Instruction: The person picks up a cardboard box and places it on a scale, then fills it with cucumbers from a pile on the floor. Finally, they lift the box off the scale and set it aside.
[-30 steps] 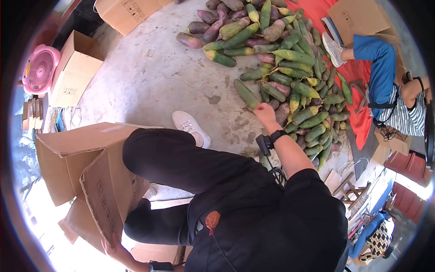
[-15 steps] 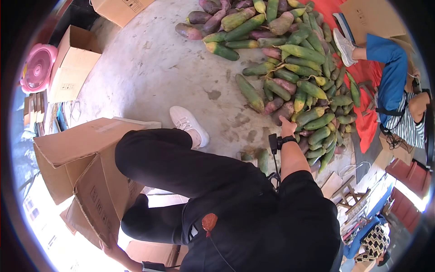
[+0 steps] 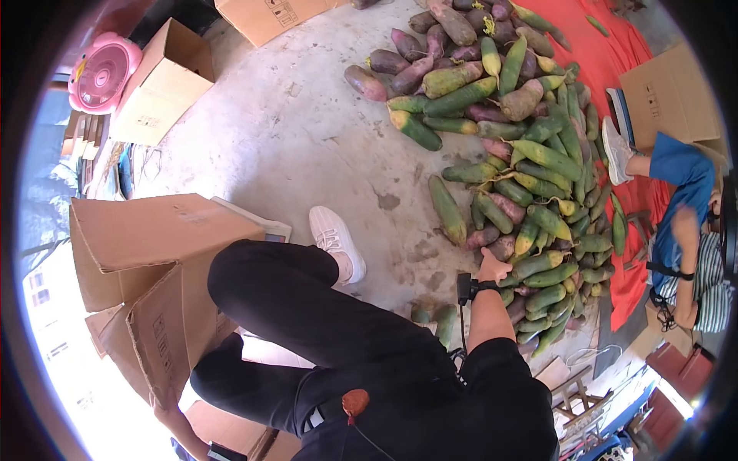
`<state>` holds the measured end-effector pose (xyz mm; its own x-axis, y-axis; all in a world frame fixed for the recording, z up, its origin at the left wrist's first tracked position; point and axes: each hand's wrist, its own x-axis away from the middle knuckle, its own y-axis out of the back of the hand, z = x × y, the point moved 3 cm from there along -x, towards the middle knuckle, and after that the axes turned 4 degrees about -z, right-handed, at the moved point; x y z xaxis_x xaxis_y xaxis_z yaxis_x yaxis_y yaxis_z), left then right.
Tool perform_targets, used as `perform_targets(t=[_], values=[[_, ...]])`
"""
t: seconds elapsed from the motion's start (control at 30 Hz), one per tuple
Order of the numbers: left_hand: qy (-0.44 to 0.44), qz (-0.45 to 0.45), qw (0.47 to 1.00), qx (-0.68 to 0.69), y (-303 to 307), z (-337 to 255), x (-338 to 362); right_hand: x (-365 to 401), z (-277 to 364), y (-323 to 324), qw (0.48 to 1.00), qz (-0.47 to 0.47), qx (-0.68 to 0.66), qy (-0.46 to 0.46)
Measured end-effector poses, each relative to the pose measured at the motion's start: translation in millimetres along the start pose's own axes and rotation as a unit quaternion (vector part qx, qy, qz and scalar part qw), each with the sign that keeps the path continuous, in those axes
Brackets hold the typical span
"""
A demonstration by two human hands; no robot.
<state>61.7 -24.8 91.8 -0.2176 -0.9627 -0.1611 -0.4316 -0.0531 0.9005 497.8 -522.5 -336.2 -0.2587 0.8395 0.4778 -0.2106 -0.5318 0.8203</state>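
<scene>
My right hand [image 3: 492, 268] is at the near left edge of a heap of green and purple radishes [image 3: 547, 223]. Its fingers curl around the near end of a dark purple radish [image 3: 503, 247]; part of the grip is hidden. Just beyond lie a pinkish radish [image 3: 482, 237] and a long green one [image 3: 447, 209]. At the lower left, my left hand [image 3: 164, 402] grips the bottom edge of an open cardboard box [image 3: 157, 323]. That box stands tilted beside my bent knee, its flaps spread.
A red sheet [image 3: 615, 54] lies under the far side of the heap. Another person [image 3: 680, 230] sits at the right. More cardboard boxes [image 3: 157, 96] and a pink fan [image 3: 104, 73] stand at the upper left. A wooden stool [image 3: 580, 403] is at the lower right.
The view has shifted, so the heap appears lower and further right. My right hand stays at the dark purple radish, my left at the box. The other person's arm has moved.
</scene>
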Motion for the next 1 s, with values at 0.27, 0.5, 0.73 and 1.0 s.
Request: perform_targets(t=[0.27, 0.5, 0.73, 1.0], values=[[-0.033, 0.015, 0.999, -0.010, 0.6, -1.5, -1.0, -3.9, 4.0, 3.3, 0.999, 0.005, 0.034, 0.016], [-0.002, 0.019, 0.999, 0.037, 3.1, 20.1, -4.1, -1.5, 5.3, 3.3, 0.996, -0.016, 0.074, 0.054], [-0.004, 0.011, 1.000, 0.004, 7.9, 39.9, -10.9, 5.0, 8.4, -0.9, 0.995, -0.036, 0.066, 0.065], [0.038, 0.008, 0.999, 0.032, 7.4, 24.3, -8.7, -3.8, 3.8, -1.1, 0.996, -0.020, 0.076, 0.044]])
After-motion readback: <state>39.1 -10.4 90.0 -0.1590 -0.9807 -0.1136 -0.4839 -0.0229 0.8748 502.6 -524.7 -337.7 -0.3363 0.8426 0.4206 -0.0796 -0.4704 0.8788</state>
